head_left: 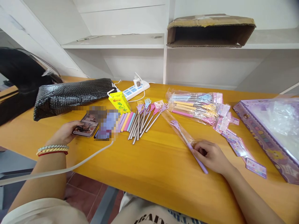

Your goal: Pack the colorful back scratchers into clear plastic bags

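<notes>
At the left, my left hand (64,132) is closed on the near edge of a smartphone (86,127) with a lit screen. My right hand (213,155) pinches the purple handle of a back scratcher (201,165); its hand-shaped head points away from me, and a clear plastic sleeve (171,118) lies around its upper part. Between my hands lie several metal back scratcher rods (138,124) with coloured hand-shaped heads. Beside them is a row of loose pastel handles (127,122). A pixelated patch hides what lies right of the phone.
Wrapped back scratchers (189,107) lie at the back right, near scattered printed cards (233,141) and a purple display box (259,140). Behind stand a yellow drink carton (120,102), a power strip (133,90) and a black bubble-wrap parcel (72,96). A white cable (88,158) crosses my left forearm.
</notes>
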Demonstrator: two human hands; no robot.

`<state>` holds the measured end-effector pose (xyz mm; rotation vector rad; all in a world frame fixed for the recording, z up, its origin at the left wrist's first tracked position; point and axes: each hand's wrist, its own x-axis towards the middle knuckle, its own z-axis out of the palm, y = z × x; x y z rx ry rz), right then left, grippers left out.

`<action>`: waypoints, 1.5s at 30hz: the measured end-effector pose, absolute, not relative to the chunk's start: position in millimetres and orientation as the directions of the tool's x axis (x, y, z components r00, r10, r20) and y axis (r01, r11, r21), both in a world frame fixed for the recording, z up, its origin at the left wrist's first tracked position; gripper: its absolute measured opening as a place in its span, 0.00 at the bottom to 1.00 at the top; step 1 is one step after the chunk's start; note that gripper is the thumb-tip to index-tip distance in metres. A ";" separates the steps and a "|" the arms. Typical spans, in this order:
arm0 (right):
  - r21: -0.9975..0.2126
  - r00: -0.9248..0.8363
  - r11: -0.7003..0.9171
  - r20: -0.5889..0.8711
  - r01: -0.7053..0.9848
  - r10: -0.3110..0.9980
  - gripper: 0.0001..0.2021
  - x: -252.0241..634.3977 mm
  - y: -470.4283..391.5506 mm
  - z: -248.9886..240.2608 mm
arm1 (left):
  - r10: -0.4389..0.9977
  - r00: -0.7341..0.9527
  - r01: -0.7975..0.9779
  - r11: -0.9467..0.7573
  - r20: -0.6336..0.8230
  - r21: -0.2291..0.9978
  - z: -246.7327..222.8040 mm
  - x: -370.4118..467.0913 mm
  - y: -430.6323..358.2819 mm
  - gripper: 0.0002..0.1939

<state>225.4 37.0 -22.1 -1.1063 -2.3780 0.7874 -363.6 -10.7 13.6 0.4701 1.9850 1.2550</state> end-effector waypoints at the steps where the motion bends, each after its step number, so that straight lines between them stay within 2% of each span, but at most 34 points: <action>1: -0.635 -0.607 0.529 0.115 0.564 0.786 0.10 225.7 37.1 -22.3 | 0.651 -0.646 -0.079 0.462 -0.398 0.883 12.6 -363.5 -12.3 0.11; 8: -0.631 -0.617 0.540 0.120 0.557 0.777 0.10 226.1 37.4 -20.7 | 0.633 -0.624 -0.050 0.552 -0.458 0.832 3.8 -371.0 -8.9 0.17; 13: -0.634 -0.625 0.550 0.133 0.543 0.770 0.10 226.3 37.5 -19.1 | 0.618 -0.653 -0.021 0.564 -0.439 0.825 -0.9 -372.7 -5.3 0.17; 21: -0.639 -0.636 0.543 0.107 0.545 0.764 0.08 228.4 35.8 -22.1 | 0.759 -0.538 0.034 0.454 -0.366 0.890 5.6 -359.7 -18.6 0.29; 27: -0.643 -0.646 0.556 0.121 0.527 0.753 0.08 229.1 37.3 -21.7 | 0.810 -0.471 0.097 0.440 -0.349 0.893 9.8 -358.5 -23.0 0.32; 39: -0.631 -0.638 0.552 0.115 0.545 0.761 0.09 228.5 37.2 -20.8 | 0.805 -0.479 0.138 0.462 -0.349 0.876 4.7 -358.4 -22.0 0.33; 45: -0.637 -0.640 0.550 0.112 0.541 0.760 0.09 228.4 36.9 -19.8 | 0.728 -0.580 0.001 0.450 -0.366 0.893 4.2 -362.5 -17.4 0.21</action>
